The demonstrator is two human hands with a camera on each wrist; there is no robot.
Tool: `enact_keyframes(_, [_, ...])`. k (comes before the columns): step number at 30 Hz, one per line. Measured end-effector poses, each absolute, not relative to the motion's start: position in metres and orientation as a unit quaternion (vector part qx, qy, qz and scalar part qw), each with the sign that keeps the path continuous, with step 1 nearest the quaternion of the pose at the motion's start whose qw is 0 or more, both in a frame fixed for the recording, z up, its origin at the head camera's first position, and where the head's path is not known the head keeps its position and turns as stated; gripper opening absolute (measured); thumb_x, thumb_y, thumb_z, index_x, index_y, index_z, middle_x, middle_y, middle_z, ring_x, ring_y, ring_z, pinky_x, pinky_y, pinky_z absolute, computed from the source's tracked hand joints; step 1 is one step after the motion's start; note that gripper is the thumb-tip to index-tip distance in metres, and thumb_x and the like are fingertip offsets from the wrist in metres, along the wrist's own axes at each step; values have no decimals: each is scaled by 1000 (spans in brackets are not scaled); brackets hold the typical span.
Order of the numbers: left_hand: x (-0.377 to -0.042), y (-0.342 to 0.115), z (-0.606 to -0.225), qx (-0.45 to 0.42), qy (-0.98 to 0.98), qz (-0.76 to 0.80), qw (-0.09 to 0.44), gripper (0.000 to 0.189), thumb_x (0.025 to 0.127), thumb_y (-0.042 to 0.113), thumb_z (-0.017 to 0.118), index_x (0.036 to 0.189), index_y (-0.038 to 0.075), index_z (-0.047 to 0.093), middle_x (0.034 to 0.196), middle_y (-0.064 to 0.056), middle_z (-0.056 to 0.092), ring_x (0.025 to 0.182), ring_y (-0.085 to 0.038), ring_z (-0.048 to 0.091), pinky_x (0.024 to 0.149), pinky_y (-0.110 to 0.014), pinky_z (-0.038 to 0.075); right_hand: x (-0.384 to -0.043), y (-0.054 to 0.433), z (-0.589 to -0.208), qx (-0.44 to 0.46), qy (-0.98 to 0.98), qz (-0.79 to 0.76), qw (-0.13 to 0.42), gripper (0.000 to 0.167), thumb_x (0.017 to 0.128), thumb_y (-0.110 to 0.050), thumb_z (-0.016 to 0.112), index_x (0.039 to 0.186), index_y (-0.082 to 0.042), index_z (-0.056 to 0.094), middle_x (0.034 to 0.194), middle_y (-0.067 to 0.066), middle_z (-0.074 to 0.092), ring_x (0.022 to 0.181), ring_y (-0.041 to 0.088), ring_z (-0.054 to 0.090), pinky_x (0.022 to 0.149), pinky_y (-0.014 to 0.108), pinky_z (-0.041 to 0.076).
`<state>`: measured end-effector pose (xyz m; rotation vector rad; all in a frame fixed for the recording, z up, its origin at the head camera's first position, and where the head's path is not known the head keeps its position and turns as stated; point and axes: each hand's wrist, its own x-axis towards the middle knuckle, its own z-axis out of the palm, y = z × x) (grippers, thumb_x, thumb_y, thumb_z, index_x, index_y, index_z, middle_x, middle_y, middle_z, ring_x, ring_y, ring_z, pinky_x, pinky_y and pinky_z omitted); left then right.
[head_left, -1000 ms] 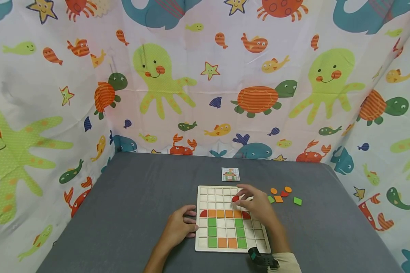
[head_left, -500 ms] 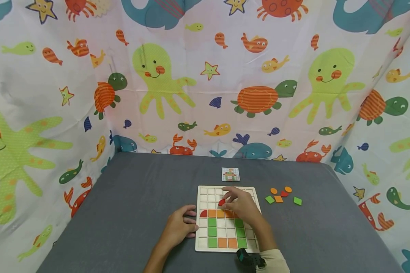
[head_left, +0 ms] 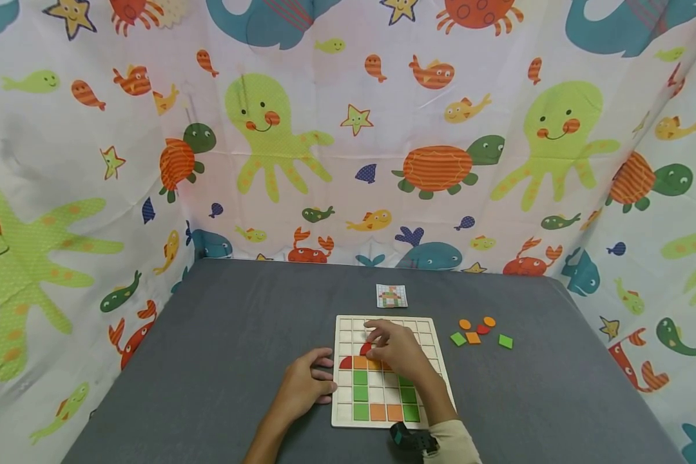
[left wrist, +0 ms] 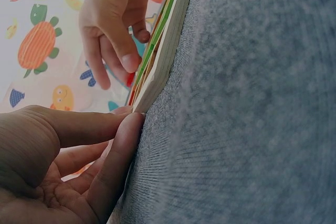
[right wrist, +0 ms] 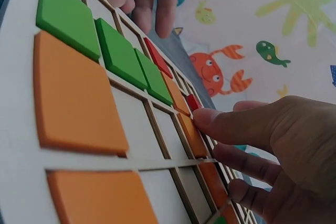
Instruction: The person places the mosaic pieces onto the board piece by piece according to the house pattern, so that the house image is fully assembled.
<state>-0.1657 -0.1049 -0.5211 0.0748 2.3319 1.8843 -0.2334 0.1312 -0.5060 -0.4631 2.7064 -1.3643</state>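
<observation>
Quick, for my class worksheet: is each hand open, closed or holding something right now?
Left hand: open, fingers loosely bent, thumb at the left edge of the board.
Right hand: closed, pinching a red piece.

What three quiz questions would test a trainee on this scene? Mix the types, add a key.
1. Multiple choice: what does the right hand pinch?
A) a green square
B) a red piece
C) an orange circle

2. True or false: the picture card lies on top of the board.

3. Count: how many loose green pieces lie on the table to the right of the board?

Key:
1. B, a red piece.
2. False; the picture card lies on the table, beyond the board's far edge.
3. Two.
</observation>
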Motion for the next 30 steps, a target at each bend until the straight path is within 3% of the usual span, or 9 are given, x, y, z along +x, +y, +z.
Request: enact_keyframes(30, [-167,-106,-521,28,774,629,70,65,80,-12,80,141,-5,60,122,-21,68,95,-25,73,61,-37,66,-240,117,-507,-168,892,-418,38,44,92,-1,79,134,-9,71,102,2,76,86,14,66,74,31,57])
